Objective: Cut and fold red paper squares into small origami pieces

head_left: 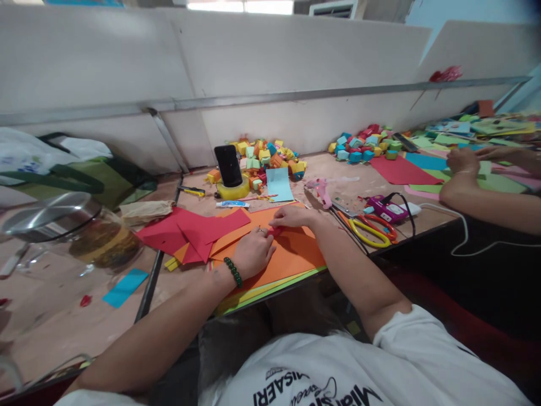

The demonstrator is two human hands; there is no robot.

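My left hand (252, 254), with a green bead bracelet at its wrist, and my right hand (291, 216) meet over a stack of orange paper (291, 262). Between their fingertips is a small piece of red paper (275, 231), pinched by both hands and mostly covered by the fingers. Yellow and green sheets show under the orange one. Red paper sheets (194, 228) lie overlapping to the left of my left hand. A light blue paper piece (279, 185) is beyond my right hand, and a glue tube (232, 204) lies nearby.
A phone (228, 164) leans on a yellow tape roll (234, 189) before a heap of folded paper pieces (264, 158). At right are a pink glue gun (321, 192), scissors (369, 232) and a purple power strip (387, 210). A glass jar (101, 237) stands left. Another person's hands (464, 163) work far right.
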